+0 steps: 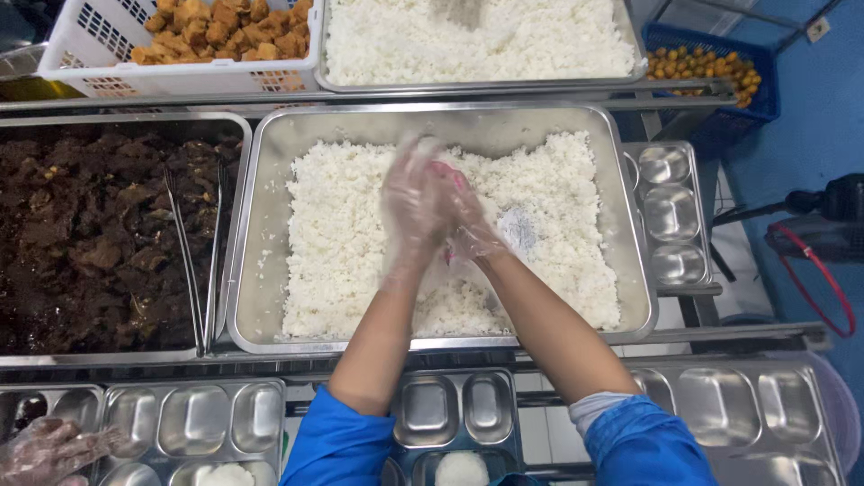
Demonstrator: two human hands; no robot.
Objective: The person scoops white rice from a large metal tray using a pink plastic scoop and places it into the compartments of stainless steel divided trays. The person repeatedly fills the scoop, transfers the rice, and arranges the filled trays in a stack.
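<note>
Both of my hands wear clear plastic gloves and meet over a large steel pan (270,225) of white rice (342,243). My left hand (409,202) and my right hand (468,220) are pressed together around a small pink object (445,173), which is mostly hidden between the palms. The hands are blurred by motion. Below my arms lies a steel compartment tray (454,409) with a mound of rice (462,468) in its lower section.
A pan of dark stewed meat (90,234) with steel tongs (193,261) is at left. Behind are a white basket of fried pieces (225,31), another rice pan (477,40) and a blue basket of small fried balls (706,65). Another person's gloved hand (45,450) rests on trays at bottom left.
</note>
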